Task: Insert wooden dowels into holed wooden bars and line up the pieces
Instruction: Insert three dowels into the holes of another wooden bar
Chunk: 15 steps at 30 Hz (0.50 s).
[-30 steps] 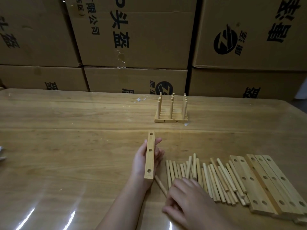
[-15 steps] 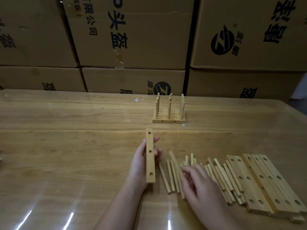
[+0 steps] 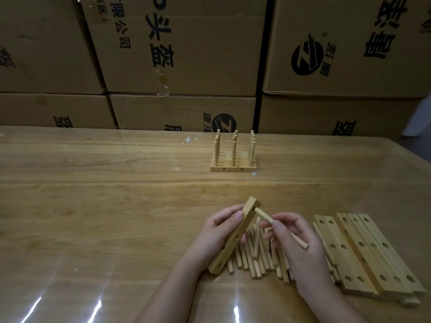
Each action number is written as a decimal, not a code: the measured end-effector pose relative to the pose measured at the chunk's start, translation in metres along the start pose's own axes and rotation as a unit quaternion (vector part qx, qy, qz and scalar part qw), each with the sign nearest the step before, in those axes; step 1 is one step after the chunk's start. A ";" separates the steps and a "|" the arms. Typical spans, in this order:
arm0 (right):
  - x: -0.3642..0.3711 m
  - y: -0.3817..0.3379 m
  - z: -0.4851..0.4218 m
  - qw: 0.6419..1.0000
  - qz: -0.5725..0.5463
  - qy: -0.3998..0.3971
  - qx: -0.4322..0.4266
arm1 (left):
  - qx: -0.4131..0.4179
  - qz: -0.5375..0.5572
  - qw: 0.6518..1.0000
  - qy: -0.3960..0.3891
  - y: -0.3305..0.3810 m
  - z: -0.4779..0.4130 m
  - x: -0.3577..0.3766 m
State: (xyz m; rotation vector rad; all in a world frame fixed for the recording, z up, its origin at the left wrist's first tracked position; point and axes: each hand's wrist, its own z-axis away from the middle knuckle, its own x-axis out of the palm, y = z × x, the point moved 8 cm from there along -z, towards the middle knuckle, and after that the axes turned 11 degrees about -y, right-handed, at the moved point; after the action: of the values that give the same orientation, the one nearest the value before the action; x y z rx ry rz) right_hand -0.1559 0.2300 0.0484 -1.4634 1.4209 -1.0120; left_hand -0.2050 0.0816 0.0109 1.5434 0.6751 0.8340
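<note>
Left hand (image 3: 219, 231) grips the tilted bar (image 3: 227, 251) at its middle, right hand (image 3: 296, 243) pinches a dowel (image 3: 263, 215) mid-length, its tip at 10 o'clock from the fingers, at the bar's top hole

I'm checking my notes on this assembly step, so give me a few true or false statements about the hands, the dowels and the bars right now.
1. The left hand grips a holed bar, tilted off the table. True.
2. The right hand holds nothing. False: it pinches a dowel with its tip at the bar's upper hole.
3. The finished pieces, with upright dowels, stand beyond both hands. True.
4. The spare bars lie left of the loose dowels. False: they lie to their right.
</note>
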 end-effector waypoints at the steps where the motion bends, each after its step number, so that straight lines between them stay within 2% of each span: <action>1: 0.001 0.001 -0.001 1.000 0.003 -0.003 0.001 | -0.002 0.001 1.000 -0.001 0.000 0.000 0.000; 15: -0.003 0.009 -0.003 0.999 0.042 -0.021 0.010 | 0.001 -0.007 1.000 -0.016 0.001 0.000 0.002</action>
State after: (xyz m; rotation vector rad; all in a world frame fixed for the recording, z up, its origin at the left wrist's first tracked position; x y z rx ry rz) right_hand -0.1619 0.2333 0.0410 -1.3909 1.4269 -0.9362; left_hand -0.2033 0.0831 0.0126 1.5488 0.6620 0.7966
